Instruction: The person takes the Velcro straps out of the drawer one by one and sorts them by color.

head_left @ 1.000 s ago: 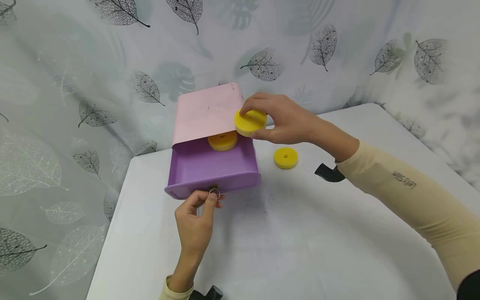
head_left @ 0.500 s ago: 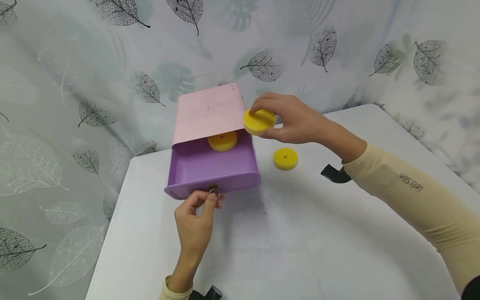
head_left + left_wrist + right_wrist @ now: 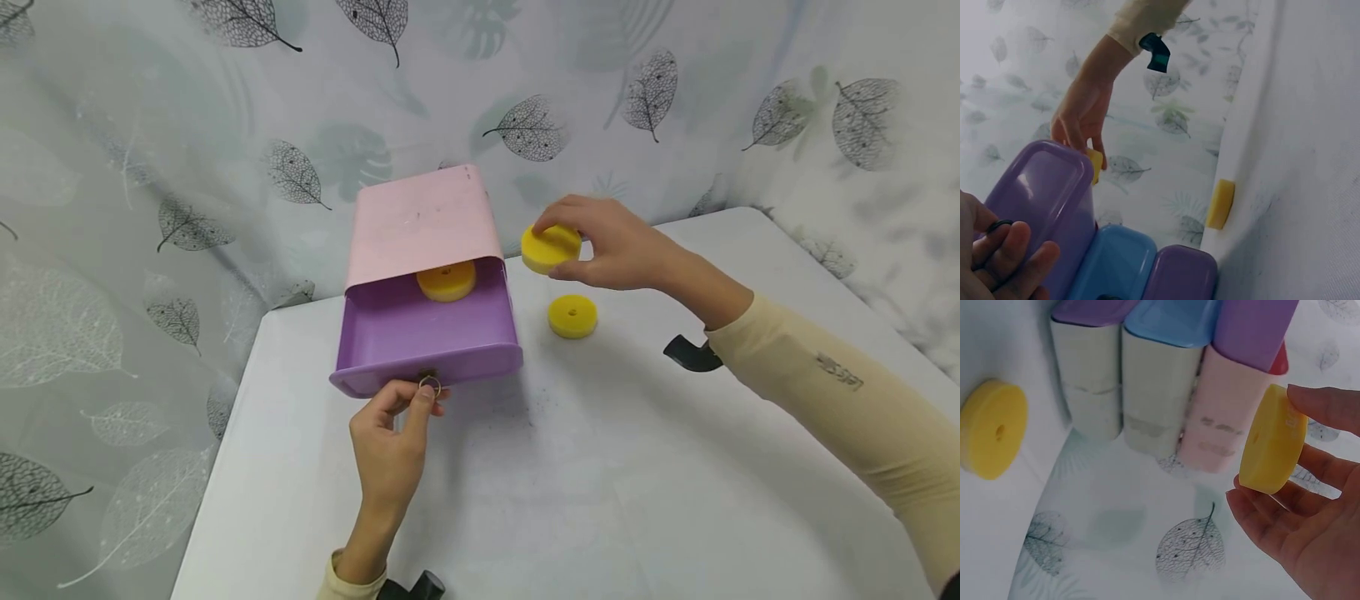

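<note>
Pinching a yellow disc, right hand hovers beyond left hand gripping a ring.

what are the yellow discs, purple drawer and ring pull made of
Yellow discs: perhaps dense foam or plastic; matte, no sharp highlights.
Purple drawer: likely moulded plastic; semi-gloss, a soft highlight on its front.
Ring pull: probably metal; thin, brassy in head view.

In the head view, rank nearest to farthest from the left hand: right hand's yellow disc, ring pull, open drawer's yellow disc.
1. Ring pull: pinched by the left hand.
2. Inner yellow disc: in the open purple drawer, ahead, slightly right.
3. Held yellow disc: in the right hand, right of the pink housing.
</note>
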Available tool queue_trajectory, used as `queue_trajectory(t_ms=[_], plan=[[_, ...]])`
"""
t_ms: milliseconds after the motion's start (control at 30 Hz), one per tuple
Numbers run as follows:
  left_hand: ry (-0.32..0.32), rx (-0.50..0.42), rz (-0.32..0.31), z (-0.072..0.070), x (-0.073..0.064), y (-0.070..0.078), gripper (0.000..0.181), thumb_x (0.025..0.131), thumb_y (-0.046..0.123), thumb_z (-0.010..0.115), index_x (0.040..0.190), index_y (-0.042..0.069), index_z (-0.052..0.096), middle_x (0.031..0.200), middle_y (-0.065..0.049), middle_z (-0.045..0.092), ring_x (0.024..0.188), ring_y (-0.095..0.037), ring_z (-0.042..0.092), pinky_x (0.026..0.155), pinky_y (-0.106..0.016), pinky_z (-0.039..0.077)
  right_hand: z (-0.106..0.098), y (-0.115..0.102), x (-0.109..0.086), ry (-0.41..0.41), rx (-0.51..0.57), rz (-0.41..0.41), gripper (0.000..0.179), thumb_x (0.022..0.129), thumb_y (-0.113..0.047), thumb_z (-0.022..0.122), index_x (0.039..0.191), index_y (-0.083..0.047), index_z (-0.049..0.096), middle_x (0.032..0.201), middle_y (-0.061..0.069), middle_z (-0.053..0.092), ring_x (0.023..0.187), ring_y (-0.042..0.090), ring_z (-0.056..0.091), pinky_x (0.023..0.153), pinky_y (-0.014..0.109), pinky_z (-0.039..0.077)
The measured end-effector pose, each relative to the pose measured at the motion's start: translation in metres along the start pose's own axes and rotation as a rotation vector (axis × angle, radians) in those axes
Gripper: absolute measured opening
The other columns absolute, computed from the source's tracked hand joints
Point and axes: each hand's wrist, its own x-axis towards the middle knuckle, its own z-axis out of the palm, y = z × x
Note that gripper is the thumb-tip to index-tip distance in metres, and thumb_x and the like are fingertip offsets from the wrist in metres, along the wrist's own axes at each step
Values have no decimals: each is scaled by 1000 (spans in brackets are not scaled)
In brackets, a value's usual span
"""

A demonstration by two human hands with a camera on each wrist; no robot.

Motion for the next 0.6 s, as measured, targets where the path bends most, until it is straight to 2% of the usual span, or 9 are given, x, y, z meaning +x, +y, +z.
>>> queue_trajectory(t_ms=[233, 600], plan=[[-3, 0, 3, 0, 1, 1, 20, 100, 3, 67, 80, 3, 68, 73, -12, 72, 84, -26, 75, 92, -35, 51, -2, 16, -13, 4, -12, 59, 41, 85, -7, 81, 124, -6, 67, 125, 4, 65, 109, 24, 57, 92, 48, 44], [8, 9, -12, -1, -1, -2, 20, 99, 2, 67, 79, 3, 68, 74, -10, 72, 83, -26, 74, 88, -34, 52, -7, 29, -23, 21, -23, 146, 46, 86, -6, 81, 128, -2, 65, 130, 11, 64, 114, 31, 57, 94, 54, 47]])
